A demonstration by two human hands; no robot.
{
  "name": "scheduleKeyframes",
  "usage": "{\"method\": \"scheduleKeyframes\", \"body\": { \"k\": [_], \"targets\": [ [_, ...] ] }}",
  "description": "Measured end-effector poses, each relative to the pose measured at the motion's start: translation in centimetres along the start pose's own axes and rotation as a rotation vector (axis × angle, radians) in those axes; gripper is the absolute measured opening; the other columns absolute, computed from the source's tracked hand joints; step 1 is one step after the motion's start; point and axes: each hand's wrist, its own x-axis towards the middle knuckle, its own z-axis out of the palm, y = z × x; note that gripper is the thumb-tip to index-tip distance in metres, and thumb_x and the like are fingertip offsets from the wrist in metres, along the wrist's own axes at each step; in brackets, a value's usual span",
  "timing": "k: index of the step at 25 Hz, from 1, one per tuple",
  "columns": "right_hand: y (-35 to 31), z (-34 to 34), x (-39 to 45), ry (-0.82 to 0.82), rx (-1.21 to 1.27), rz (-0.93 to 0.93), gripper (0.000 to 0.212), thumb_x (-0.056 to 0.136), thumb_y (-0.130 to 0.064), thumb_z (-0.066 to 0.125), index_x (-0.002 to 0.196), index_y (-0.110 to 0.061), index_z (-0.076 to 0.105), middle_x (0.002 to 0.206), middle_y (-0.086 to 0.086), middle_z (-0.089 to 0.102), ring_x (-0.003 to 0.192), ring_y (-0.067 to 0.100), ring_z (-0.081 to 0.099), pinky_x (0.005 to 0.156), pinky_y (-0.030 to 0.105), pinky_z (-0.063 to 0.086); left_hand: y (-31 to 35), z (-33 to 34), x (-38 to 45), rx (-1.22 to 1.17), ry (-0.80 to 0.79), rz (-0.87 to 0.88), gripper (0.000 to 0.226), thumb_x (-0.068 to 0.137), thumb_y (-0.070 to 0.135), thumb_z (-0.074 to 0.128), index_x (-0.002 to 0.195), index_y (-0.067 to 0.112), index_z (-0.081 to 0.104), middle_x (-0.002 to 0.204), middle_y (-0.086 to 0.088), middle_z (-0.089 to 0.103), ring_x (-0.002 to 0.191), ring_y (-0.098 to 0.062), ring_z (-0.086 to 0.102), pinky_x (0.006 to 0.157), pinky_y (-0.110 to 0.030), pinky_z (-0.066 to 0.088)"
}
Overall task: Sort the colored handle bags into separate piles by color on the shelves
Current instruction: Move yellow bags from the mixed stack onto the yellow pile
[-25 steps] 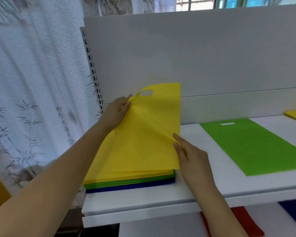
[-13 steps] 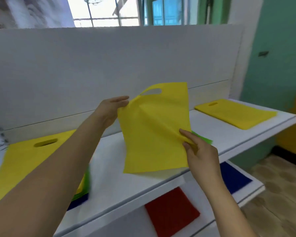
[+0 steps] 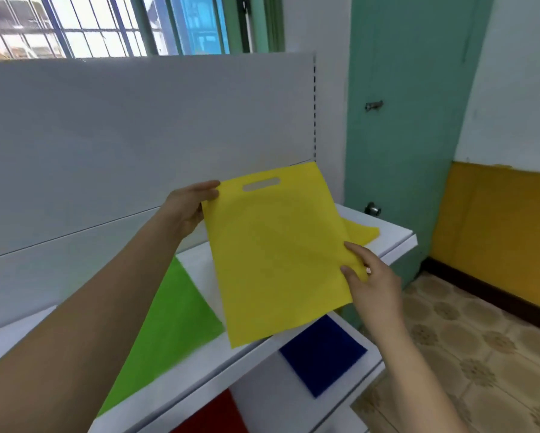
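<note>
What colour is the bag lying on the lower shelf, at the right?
Dark blue bag, seen in the head view, the only one.

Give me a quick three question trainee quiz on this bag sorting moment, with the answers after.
1. True or false: both hands hold the yellow bag.
2. Which bag lies on the lower shelf, right of the red bag? A green, B blue, C yellow.
3. Where is the yellow pile?

Key
1. True: the left hand holds its top corner, the right hand pinches its right edge.
2. B, the blue bag.
3. At the upper shelf's right end, behind the held bag; the green bag lies left of it.
</note>
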Motion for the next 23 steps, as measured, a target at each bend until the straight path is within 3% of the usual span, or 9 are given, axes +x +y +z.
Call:
{"method": "scheduleKeyframes", "body": {
  "k": [2, 4, 6, 9, 14, 19, 23],
  "targets": [
    [1.9, -0.5, 2.6, 0.030, -0.044, 0.050, 0.038, 0.093, -0.020, 0.062, 0.127, -0.034, 0.057, 0.103, -0.014, 0.056, 0.087, -0.005, 0.053, 0.074, 0.016, 0.046, -0.6, 2.0, 2.4, 0.155, 0.020, 0.108, 0.039, 0.084, -0.001, 0.069, 0.121, 0.012, 0.066, 0.108, -0.015, 0.064, 0.086, -0.020, 0.064, 0.075, -0.027, 0.055],
    [3.9, -0.3, 5.4, 0.046, -0.084, 0.104, 0.041, 0.092, -0.021, 0.064, 0.130, -0.030, 0.055, 0.102, -0.006, 0.058, 0.091, 0.010, 0.052, 0.077, 0.027, 0.046, -1.6, 3.5, 5.3, 0.430, 0.055, 0.231, 0.043, 0.081, 0.002, 0.073, 0.121, 0.015, 0.066, 0.096, -0.012, 0.061, 0.083, -0.022, 0.060, 0.077, -0.031, 0.052],
    [5.3, 0.2, 8.2, 0.061, -0.126, 0.124, 0.041, 0.091, -0.022, 0.065, 0.130, -0.026, 0.055, 0.100, -0.004, 0.059, 0.090, 0.014, 0.053, 0.078, 0.030, 0.045, -2.9, 4.8, 8.1, 0.738, 0.100, 0.351, 0.035, 0.081, 0.009, 0.074, 0.115, 0.017, 0.068, 0.093, -0.007, 0.061, 0.083, -0.020, 0.057, 0.074, -0.029, 0.046],
    [6.2, 0.8, 13.5, 0.054, -0.241, 0.068, 0.039, 0.090, -0.024, 0.065, 0.128, -0.023, 0.057, 0.097, -0.004, 0.058, 0.089, 0.013, 0.051, 0.078, 0.026, 0.038, -5.3, 5.5, 12.0, 1.027, 0.108, 0.400, 0.027, 0.082, 0.020, 0.073, 0.108, 0.022, 0.066, 0.102, -0.006, 0.064, 0.092, -0.023, 0.059, 0.074, -0.033, 0.048],
    [8.1, 1.8, 20.8, -0.067, -0.377, 0.064, 0.033, 0.088, -0.022, 0.068, 0.121, -0.020, 0.063, 0.093, -0.002, 0.061, 0.088, 0.016, 0.053, 0.076, 0.026, 0.036, -8.4, 6.3, 15.9, 1.458, 0.028, 0.429, 0.035, 0.088, 0.032, 0.065, 0.121, 0.024, 0.058, 0.120, -0.003, 0.060, 0.105, -0.027, 0.059, 0.082, -0.037, 0.049],
    [10.8, 2.0, 23.9, -0.201, -0.458, 0.004, 0.027, 0.087, -0.018, 0.067, 0.114, -0.020, 0.066, 0.097, 0.003, 0.066, 0.084, 0.016, 0.054, 0.071, 0.025, 0.035, -8.7, 7.6, 15.7, 1.838, -0.075, 0.453, 0.045, 0.091, 0.028, 0.057, 0.134, 0.022, 0.045, 0.127, -0.007, 0.046, 0.103, -0.028, 0.057, 0.072, -0.035, 0.048],
    [11.0, 1.2, 25.3, -0.272, -0.541, -0.018, 0.029, 0.088, -0.023, 0.064, 0.117, -0.021, 0.063, 0.105, 0.003, 0.065, 0.085, 0.016, 0.052, 0.069, 0.029, 0.042, -8.3, 7.2, 14.3, 1.885, -0.196, 0.510, 0.058, 0.082, 0.013, 0.057, 0.138, 0.024, 0.046, 0.139, -0.008, 0.038, 0.127, -0.028, 0.036, 0.090, -0.036, 0.048]
  ]
}}
